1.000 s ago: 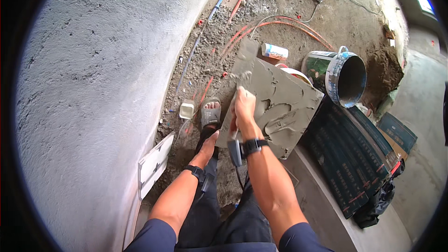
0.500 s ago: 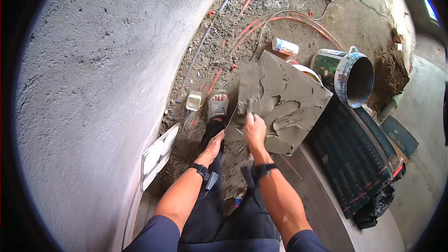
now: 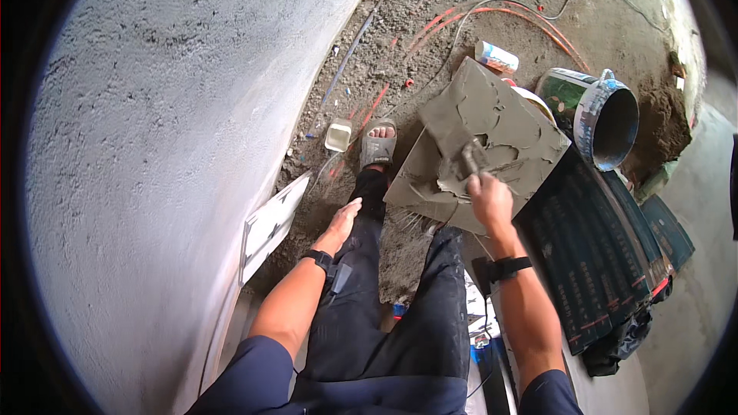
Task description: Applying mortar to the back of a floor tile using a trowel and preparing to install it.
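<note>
My right hand (image 3: pixel 492 204) is closed around the handle of a trowel (image 3: pixel 448 129). Its blade, coated in grey mortar and slightly blurred, lies over the left part of a square slab (image 3: pixel 419 184). Wet mortar (image 3: pixel 530 142) covers much of the slab in uneven ridges and smears. My left hand (image 3: pixel 342 224) rests against my left leg by the knee, fingers stretched out, with nothing in it. Both wrists wear dark bands. Partly hidden behind the slab's far right edge is a round, white-rimmed container (image 3: pixel 536 101).
A bucket (image 3: pixel 565 104) lies tipped beyond the slab, near a white cylinder (image 3: pixel 496 57). Dark boxes (image 3: pixel 588 246) lean at right. A small tub (image 3: pixel 338 135) sits by my sandalled foot. Blue and red pipes cross the rubble floor beside a rough grey wall (image 3: pixel 177 107); white panels (image 3: pixel 269 227) lean there.
My right hand and the trowel have moved right across the slab, and the blade's angle has turned. The whole view has shifted slightly. My left hand stays by my leg.
</note>
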The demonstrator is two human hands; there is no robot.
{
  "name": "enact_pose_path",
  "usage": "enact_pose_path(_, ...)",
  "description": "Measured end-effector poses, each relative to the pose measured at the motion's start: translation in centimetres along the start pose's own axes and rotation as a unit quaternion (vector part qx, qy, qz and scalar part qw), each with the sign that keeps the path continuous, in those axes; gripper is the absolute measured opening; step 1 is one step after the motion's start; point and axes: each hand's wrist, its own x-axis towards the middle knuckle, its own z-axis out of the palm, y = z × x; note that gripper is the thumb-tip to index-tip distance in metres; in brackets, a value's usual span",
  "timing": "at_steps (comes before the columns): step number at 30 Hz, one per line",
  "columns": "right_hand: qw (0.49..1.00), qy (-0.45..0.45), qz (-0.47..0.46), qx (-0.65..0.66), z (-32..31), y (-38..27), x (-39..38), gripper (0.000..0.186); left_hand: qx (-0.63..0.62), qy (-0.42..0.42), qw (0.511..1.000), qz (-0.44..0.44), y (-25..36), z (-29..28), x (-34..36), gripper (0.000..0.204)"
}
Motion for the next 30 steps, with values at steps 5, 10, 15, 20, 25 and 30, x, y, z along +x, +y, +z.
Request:
enact_pose_path(5,0.989,-0.118,-0.084,-0.001,8.6,-5.7,-0.7,0.042,-0.025,0.118,0.992,-0.036,-1.2,-1.1,-2.0,0.055)
enact_pose_path(10,0.981,-0.060,-0.143,0.117,11.4,-6.7,-3.3,0.040,0.033,0.070,0.996,-0.031,-1.9,-3.6,-2.5,0.062)
enact_pose_path(15,0.977,0.082,-0.193,0.026,9.6,3.1,-4.4,0.029,-0.008,0.079,0.996,0.043,2.8,1.5,-0.6,0.056)
enact_pose_path(20,0.960,0.174,-0.215,-0.044,8.3,5.7,-1.0,0.026,-0.013,-0.024,0.998,0.064,3.3,5.8,3.2,0.066)
enact_pose_path(25,0.971,0.200,-0.127,-0.019,5.8,4.1,1.3,0.026,-0.047,0.046,0.992,0.110,2.4,8.1,3.0,0.061)
enact_pose_path(30,0.979,0.199,-0.052,-0.007,4.5,4.8,2.0,0.027,0.008,0.043,0.996,0.074,4.6,10.4,1.5,0.072)
